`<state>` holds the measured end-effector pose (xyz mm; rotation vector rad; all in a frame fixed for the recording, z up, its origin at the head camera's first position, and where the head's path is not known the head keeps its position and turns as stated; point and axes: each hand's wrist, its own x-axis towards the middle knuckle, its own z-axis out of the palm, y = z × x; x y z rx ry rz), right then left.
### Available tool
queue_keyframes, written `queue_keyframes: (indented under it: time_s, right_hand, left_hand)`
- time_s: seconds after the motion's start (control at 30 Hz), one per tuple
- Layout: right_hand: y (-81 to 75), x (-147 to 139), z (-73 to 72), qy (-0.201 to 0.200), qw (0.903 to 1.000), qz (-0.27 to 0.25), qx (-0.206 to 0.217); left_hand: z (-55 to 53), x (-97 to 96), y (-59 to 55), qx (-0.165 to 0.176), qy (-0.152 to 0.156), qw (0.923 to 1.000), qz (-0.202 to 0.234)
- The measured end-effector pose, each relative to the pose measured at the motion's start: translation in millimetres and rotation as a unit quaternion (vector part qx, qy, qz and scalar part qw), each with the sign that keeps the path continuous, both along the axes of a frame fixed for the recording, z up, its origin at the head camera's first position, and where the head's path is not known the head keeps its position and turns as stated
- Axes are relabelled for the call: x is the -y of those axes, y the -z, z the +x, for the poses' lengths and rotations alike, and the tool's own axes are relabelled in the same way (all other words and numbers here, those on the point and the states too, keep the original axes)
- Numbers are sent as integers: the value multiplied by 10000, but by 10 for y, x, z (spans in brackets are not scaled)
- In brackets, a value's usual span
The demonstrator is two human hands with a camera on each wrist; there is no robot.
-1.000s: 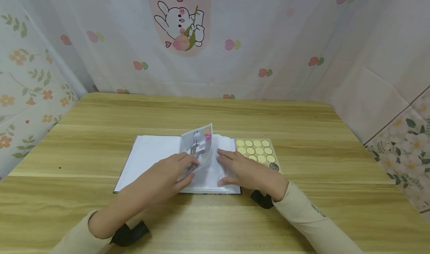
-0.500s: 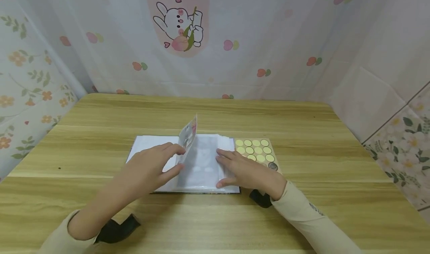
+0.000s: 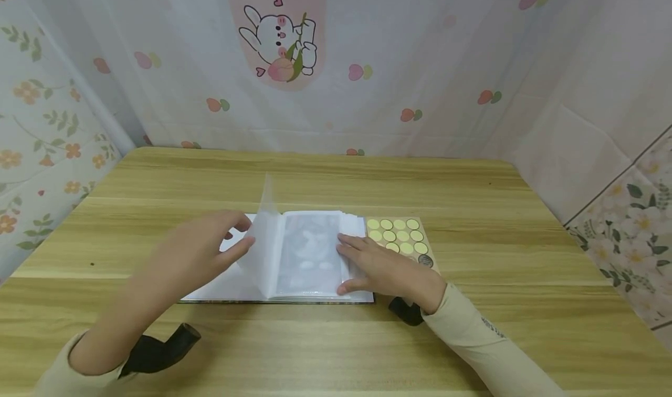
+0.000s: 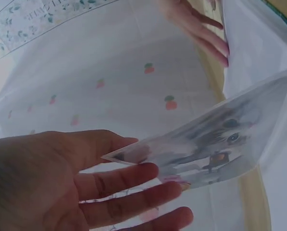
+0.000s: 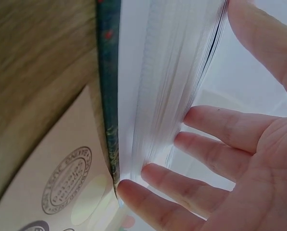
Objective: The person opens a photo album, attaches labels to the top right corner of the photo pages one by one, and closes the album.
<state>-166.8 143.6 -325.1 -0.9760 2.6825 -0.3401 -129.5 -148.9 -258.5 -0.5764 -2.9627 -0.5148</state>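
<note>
A photo album [image 3: 215, 286] lies spread on the table, with white leaves and clear sleeves. My left hand [image 3: 202, 248] pinches the outer edge of an album page [image 3: 264, 251] that stands nearly upright. In the left wrist view this page [image 4: 220, 144] shows a printed picture of an animal with a visible eye, its corner between thumb and forefinger. A pale sleeve page [image 3: 310, 254] lies on the right-hand stack. My right hand [image 3: 380, 266] rests at that stack's outer edge; in the right wrist view its straight fingers [image 5: 210, 151] lie along the page edges [image 5: 157, 91].
A sheet of round yellow stickers [image 3: 401, 235] lies at the album's right side, partly beneath my right hand; one sticker has a dark printed seal. A patterned curtain [image 3: 388, 47] hangs behind the wooden table [image 3: 315, 350]. Black wrist straps [image 3: 163, 347] hang below both wrists.
My left hand has moved left, turning the page from the right side to nearly upright over the left half and uncovering the sleeve beneath. My right hand has stayed in place.
</note>
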Motion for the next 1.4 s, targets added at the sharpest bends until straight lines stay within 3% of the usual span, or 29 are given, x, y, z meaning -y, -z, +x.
queue_keyframes:
  time_s: [0.37,0.6,0.9,1.13,1.4]
  right_hand:
    - [6,-8,-1,-18,10000,-55,-26]
    - [11,-8,0,-16,10000,-72,18]
    - [-3,-8,2,24,10000,-79,18]
    - [-10,-3,7,96,9999,-42,72]
    - [2,-5,6,44,10000,-24,-25]
  left_hand:
    - [-168,291,25,752,-560,9941,-541]
    - [-225,442,121,1174,-522,9879,-867]
    - [-317,537,259,1967,-581,9710,-1232]
    - [-347,548,327,2110,-454,9683,-1253]
    - [-361,504,392,2485,-567,9514,-1729]
